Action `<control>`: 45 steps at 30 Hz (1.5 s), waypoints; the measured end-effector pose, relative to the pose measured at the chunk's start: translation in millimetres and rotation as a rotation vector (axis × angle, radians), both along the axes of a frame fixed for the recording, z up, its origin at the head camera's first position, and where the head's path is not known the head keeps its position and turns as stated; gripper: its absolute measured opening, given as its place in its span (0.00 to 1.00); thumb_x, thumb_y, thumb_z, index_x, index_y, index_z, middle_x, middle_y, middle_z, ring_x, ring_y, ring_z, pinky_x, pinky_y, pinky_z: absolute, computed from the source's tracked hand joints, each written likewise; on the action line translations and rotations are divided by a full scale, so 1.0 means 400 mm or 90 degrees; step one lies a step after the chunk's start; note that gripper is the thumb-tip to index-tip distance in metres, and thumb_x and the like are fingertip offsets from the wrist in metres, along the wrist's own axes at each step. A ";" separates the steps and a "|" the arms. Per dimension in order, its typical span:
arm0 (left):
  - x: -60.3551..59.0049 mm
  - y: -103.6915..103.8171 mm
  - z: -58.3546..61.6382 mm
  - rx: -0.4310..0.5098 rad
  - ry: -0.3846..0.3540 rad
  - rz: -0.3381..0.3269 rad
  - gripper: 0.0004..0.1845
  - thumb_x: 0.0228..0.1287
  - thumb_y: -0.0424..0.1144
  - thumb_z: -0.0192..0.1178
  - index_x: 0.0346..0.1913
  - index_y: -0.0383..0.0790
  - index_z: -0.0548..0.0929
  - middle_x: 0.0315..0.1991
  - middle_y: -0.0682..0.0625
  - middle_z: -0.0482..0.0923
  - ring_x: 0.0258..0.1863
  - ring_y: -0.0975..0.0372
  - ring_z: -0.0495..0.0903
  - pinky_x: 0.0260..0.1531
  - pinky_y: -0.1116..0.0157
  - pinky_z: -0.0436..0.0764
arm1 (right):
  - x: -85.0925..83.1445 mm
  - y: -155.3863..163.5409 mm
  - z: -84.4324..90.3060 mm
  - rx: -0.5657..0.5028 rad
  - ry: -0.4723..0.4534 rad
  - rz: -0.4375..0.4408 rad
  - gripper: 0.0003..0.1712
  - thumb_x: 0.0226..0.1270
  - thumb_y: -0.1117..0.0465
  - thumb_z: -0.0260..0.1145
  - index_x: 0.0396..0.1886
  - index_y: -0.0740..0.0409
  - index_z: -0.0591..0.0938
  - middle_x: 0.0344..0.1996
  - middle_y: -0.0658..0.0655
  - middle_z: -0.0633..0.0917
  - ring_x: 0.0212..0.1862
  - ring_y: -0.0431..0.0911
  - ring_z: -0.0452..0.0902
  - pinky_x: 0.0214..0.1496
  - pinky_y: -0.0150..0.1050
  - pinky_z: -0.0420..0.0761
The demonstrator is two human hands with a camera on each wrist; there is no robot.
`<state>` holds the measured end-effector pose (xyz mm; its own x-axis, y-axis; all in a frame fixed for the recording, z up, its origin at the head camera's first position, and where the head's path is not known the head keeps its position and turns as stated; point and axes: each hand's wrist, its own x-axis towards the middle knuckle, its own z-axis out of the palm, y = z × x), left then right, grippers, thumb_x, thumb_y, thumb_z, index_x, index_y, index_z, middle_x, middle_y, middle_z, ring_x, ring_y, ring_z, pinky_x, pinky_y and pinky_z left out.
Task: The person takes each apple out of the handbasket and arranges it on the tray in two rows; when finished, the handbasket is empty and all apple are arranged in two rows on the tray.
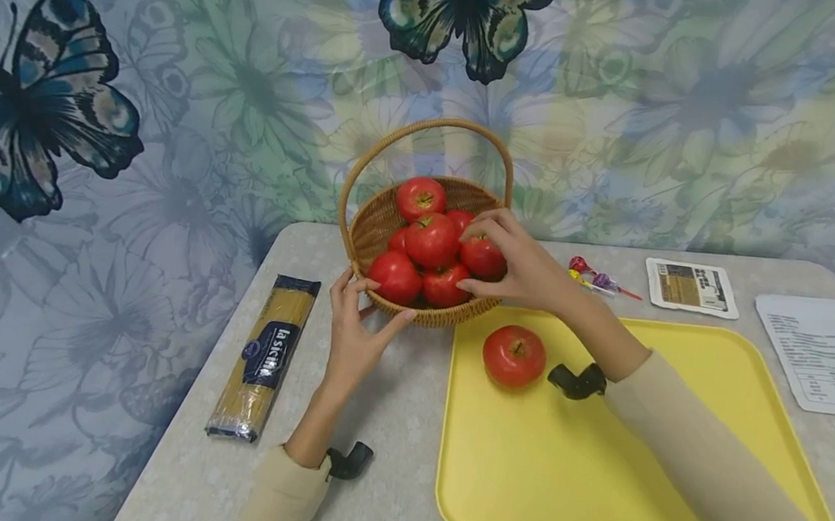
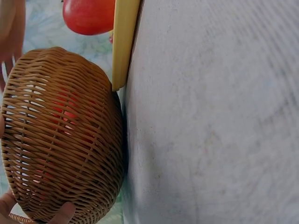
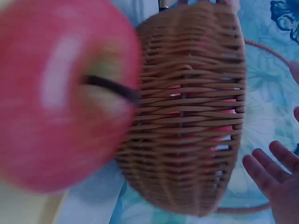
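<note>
A wicker basket [image 1: 369,224] with a hoop handle stands at the middle of the table and holds several red apples. My right hand [image 1: 471,258] reaches in from the right, its fingers and thumb curled round one apple [image 1: 487,259] at the pile's right side. My left hand [image 1: 379,300] grips the basket's near left wall, thumb and fingers spread round it. In the left wrist view the basket [image 2: 60,135] fills the left side, with my thumb [image 2: 60,212] at its bottom edge. Another apple [image 1: 515,356] lies on the yellow tray [image 1: 591,487]; it is a large blur [image 3: 60,93] in the right wrist view, beside the basket [image 3: 187,116].
A long packet of spaghetti [image 1: 266,355] lies left of the basket. Lollipops [image 1: 592,281], a small white packet [image 1: 691,287] and a printed sheet [image 1: 815,353] lie at the back right. The tray's edge [image 2: 124,42] nearly touches the basket. A flowered butterfly cloth hangs behind.
</note>
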<state>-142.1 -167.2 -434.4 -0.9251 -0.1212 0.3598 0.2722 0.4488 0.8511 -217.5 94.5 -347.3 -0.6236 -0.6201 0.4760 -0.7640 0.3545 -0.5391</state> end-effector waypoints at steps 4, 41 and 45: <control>-0.005 0.000 -0.001 0.003 0.009 -0.006 0.30 0.54 0.49 0.74 0.53 0.42 0.70 0.74 0.43 0.49 0.75 0.55 0.52 0.56 0.52 0.80 | -0.069 -0.050 0.008 0.041 -0.105 -0.002 0.35 0.54 0.52 0.77 0.59 0.56 0.73 0.60 0.59 0.68 0.63 0.52 0.64 0.60 0.56 0.75; 0.048 0.021 0.087 0.042 0.008 -0.021 0.29 0.53 0.36 0.75 0.51 0.28 0.69 0.73 0.31 0.48 0.74 0.43 0.52 0.56 0.41 0.76 | -0.011 -0.023 0.019 -0.036 -0.031 -0.083 0.36 0.48 0.58 0.80 0.60 0.50 0.77 0.59 0.53 0.77 0.60 0.49 0.73 0.58 0.50 0.80; 0.048 0.023 0.088 0.045 0.009 -0.026 0.29 0.53 0.35 0.75 0.51 0.27 0.69 0.73 0.31 0.47 0.74 0.43 0.52 0.56 0.40 0.76 | 0.045 0.056 0.010 -0.066 -0.017 -0.113 0.38 0.46 0.61 0.81 0.60 0.51 0.77 0.59 0.53 0.77 0.60 0.47 0.74 0.57 0.40 0.81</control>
<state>-122.8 -158.2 -399.1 -0.9248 -0.1093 0.3645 0.3011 0.3757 0.8765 -199.4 116.8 -343.4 -0.7319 -0.4481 0.5133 -0.6796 0.4244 -0.5984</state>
